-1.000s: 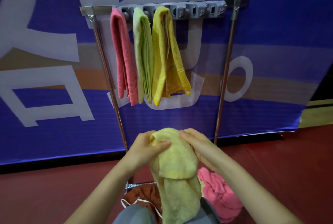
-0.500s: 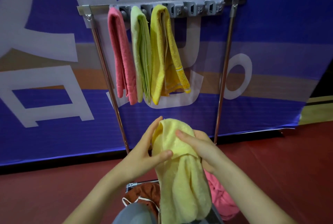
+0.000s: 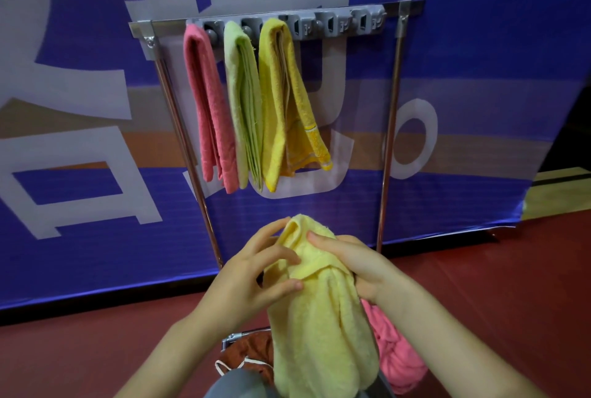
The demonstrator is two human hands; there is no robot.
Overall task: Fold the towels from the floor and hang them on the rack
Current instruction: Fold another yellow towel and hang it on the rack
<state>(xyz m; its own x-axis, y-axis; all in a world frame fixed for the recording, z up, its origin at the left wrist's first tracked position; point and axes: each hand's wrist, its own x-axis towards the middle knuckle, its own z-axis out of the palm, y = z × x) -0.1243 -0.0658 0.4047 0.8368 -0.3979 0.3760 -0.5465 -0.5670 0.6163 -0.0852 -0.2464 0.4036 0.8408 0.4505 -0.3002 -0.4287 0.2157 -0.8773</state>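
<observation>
In front of the rack, at mid-view, the left grip (image 3: 252, 272) grasps the pale yellow towel (image 3: 319, 327) on its left side: thumb pressed on the front face, fingers curled round the edge. The right grip (image 3: 355, 263) grasps the same towel from the right: the thumb lies across the upper fold, and the fingers pass behind the cloth, out of sight. The towel is off the floor (image 3: 511, 269), held between both grips below the rack's top bar. It is folded over at the top, and its doubled length hangs down to the bottom edge of the view.

Beneath the towel, a crumpled pink towel (image 3: 396, 353) lies on the red floor to the right, partly covered. A rust-brown cloth (image 3: 249, 349) with a white cord lies to the left, just beside the rack's base bracket.

Beyond the grips stands the rack (image 3: 388, 141): two upright metal posts and a top bar carrying a grey hook strip (image 3: 335, 24). Three folded towels hang side by side at the strip's left end, touching one another: a hanging pink towel (image 3: 208, 103), a light green towel (image 3: 243, 103) and a deep yellow towel (image 3: 278, 93). A blue banner (image 3: 479, 77) with large white characters fills the wall behind.
</observation>
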